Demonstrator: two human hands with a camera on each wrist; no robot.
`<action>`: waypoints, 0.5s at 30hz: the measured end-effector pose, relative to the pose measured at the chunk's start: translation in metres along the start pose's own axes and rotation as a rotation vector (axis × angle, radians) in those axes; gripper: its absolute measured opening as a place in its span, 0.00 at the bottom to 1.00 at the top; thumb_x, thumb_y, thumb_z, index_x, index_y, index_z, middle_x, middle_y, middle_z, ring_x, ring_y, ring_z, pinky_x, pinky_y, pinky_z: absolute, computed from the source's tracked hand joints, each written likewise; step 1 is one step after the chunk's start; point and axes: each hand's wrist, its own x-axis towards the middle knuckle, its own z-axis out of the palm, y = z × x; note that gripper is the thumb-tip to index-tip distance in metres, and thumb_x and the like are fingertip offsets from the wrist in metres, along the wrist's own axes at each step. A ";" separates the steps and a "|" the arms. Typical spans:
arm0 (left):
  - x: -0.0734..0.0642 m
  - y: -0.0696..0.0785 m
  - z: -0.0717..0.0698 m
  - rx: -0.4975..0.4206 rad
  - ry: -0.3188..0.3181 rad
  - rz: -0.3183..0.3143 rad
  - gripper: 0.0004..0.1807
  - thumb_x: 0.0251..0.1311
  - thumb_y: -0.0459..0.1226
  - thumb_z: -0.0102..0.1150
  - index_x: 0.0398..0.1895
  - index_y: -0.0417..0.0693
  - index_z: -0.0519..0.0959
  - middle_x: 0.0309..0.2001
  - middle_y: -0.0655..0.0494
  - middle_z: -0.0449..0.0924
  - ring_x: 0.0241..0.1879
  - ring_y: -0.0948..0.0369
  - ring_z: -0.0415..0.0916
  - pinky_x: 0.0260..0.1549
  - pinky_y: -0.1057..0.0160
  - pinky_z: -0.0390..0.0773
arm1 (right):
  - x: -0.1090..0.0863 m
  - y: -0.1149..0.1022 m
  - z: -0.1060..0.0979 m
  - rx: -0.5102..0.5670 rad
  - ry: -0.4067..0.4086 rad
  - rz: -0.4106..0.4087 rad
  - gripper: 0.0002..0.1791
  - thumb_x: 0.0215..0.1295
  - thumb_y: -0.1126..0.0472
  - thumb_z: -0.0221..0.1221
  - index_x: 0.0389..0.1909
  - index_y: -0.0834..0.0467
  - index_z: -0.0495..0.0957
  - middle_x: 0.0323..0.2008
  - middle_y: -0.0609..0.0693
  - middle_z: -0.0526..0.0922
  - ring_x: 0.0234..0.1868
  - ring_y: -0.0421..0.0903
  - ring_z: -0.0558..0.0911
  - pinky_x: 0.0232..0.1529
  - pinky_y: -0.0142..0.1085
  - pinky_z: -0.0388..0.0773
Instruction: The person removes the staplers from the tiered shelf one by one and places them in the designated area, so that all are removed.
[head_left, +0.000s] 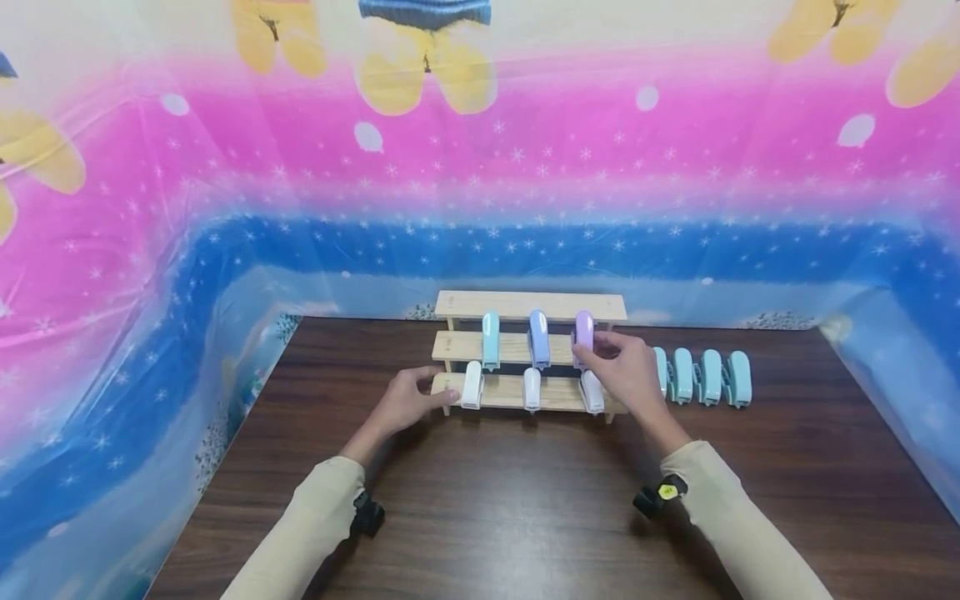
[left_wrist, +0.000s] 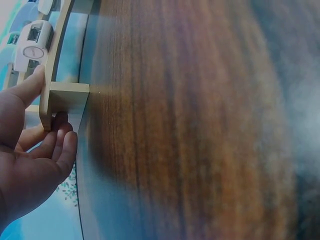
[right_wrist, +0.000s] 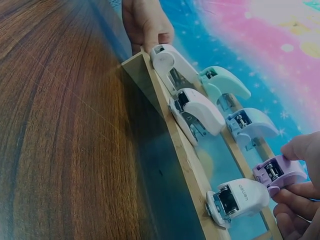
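A three-step wooden display rack (head_left: 528,305) stands on the table. My left hand (head_left: 406,402) grips the left end of its lowest step, thumb on top and fingers below, beside a white stapler (left_wrist: 36,42). On the middle step, my right hand (head_left: 628,373) pinches a small purple stapler (right_wrist: 281,171) between thumb and fingers at the right. A blue stapler (head_left: 538,337) and a mint-green stapler (head_left: 491,337) stand left of it on that step. The lowest step also carries a middle white stapler (head_left: 531,388) and a right white stapler (head_left: 592,392).
Several mint-green staplers (head_left: 711,377) stand in a row on the table, right of the rack, partly hidden by my right hand. The dark wood table (head_left: 495,500) extends toward me. A patterned cloth (head_left: 525,183) hangs behind its back edge.
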 end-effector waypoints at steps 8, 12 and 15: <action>0.001 -0.002 0.000 0.001 -0.001 0.007 0.33 0.62 0.46 0.73 0.63 0.35 0.77 0.36 0.49 0.85 0.21 0.59 0.77 0.24 0.62 0.76 | 0.001 -0.003 0.000 -0.004 0.033 -0.016 0.26 0.63 0.44 0.70 0.51 0.61 0.86 0.42 0.56 0.89 0.42 0.52 0.87 0.42 0.46 0.81; 0.001 -0.002 0.000 -0.004 -0.002 -0.001 0.33 0.62 0.46 0.72 0.64 0.34 0.76 0.39 0.48 0.86 0.22 0.58 0.78 0.25 0.61 0.77 | -0.001 -0.005 0.001 0.014 0.045 -0.017 0.26 0.62 0.44 0.71 0.50 0.60 0.86 0.41 0.56 0.90 0.41 0.51 0.87 0.41 0.44 0.81; 0.001 -0.003 0.000 -0.012 -0.004 0.003 0.33 0.62 0.45 0.72 0.64 0.34 0.76 0.40 0.47 0.86 0.23 0.58 0.79 0.25 0.61 0.77 | -0.002 -0.006 0.000 0.021 0.049 -0.020 0.27 0.62 0.43 0.71 0.51 0.60 0.86 0.42 0.56 0.90 0.40 0.51 0.87 0.39 0.43 0.81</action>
